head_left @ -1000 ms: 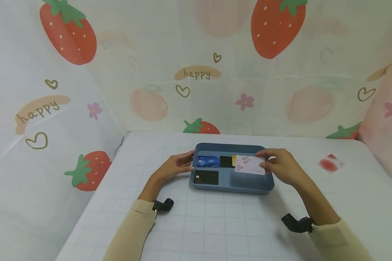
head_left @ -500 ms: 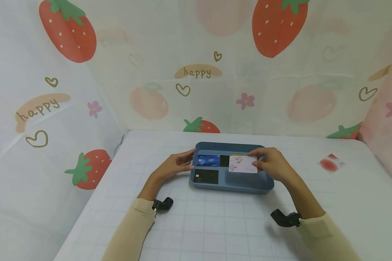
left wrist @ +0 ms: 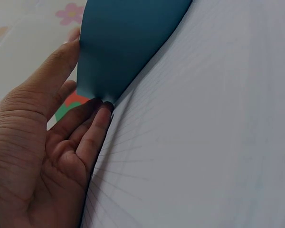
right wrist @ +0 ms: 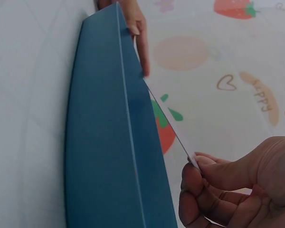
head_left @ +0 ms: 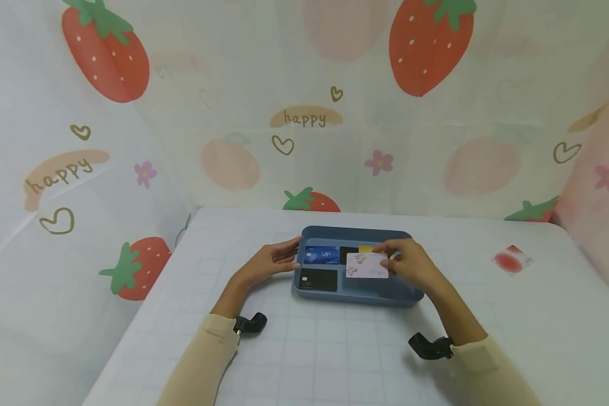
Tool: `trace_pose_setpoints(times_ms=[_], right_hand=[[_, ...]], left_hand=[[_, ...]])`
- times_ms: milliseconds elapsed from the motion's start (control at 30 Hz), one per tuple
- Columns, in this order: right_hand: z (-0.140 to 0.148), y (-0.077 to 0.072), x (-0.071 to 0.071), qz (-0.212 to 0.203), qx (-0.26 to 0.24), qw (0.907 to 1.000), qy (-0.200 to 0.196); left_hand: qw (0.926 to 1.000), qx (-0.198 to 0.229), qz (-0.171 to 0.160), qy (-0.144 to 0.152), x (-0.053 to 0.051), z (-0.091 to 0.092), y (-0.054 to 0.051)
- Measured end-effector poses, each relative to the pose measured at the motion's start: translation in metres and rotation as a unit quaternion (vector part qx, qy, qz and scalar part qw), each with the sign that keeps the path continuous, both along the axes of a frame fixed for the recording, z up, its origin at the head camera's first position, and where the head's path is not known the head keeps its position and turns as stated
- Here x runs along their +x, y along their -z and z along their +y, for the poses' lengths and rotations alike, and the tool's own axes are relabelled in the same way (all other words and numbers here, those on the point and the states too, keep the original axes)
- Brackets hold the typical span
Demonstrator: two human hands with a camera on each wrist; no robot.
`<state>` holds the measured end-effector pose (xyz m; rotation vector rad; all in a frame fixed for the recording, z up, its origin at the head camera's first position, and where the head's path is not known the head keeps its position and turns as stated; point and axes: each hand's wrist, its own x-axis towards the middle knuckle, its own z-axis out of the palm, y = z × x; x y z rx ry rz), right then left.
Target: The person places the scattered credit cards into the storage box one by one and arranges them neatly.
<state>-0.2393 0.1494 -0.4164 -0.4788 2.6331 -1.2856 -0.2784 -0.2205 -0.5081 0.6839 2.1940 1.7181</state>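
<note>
My right hand (head_left: pixel 408 265) pinches a white card with a pink floral print (head_left: pixel 366 265) by its right end, over the blue tray (head_left: pixel 355 301). In the right wrist view the card (right wrist: pixel 173 124) appears edge-on between thumb and fingers. Inside the tray lie a blue VIP card (head_left: pixel 321 255) at the back left and a black VIP card (head_left: pixel 318 279) at the front left. Another black card (head_left: pixel 348 254) and a yellow card (head_left: pixel 366 248) are partly hidden behind the held card. My left hand (head_left: pixel 270 262) touches the tray's left end with fingers extended, also visible in the left wrist view.
A small red-and-white printed piece (head_left: pixel 511 260) lies on the white gridded table (head_left: pixel 325 349), right of the tray. Behind and beside the table hangs a strawberry-print curtain (head_left: pixel 416 152).
My right hand has moved left and slightly toward me, carrying the floral card across the tray. More of the yellow card shows than half a second ago. My left hand stays at the tray's end.
</note>
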Motion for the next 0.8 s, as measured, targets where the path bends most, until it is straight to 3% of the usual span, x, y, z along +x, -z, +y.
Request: trace_pose_setpoints(times_ms=[800], right_hand=[[-0.01,0.023,0.001,-0.016,0.007,0.9997,0.014]], left_hand=[[1.0,0.0,0.008,0.003,0.006,-0.001,-0.003]])
